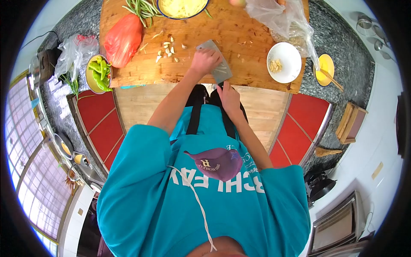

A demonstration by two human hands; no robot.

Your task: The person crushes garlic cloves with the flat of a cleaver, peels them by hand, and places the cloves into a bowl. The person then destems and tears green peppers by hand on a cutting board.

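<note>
A cleaver (222, 70) lies over the wooden board (248, 64) near its front edge, its blade pointing away from me. My right hand (229, 99) is wrapped round its dark handle, just off the board's edge. On the blade's flat face rests my left hand (206, 61), fingers bent and pressed together. Small pale pieces stick to the blade; whatever is under it is hidden. Left of the blade are several garlic cloves (167, 50) and bits of skin. A white bowl (292, 64) at the right holds peeled cloves (275, 65).
A red bag (124, 40), green beans (143, 9) and a bowl of pale shreds (182, 6) are at the board's back left. Green peppers (99, 73) fill a bowl on the left counter. Right are clear plastic bags (284, 21) and a yellow bowl (325, 64) with chopsticks.
</note>
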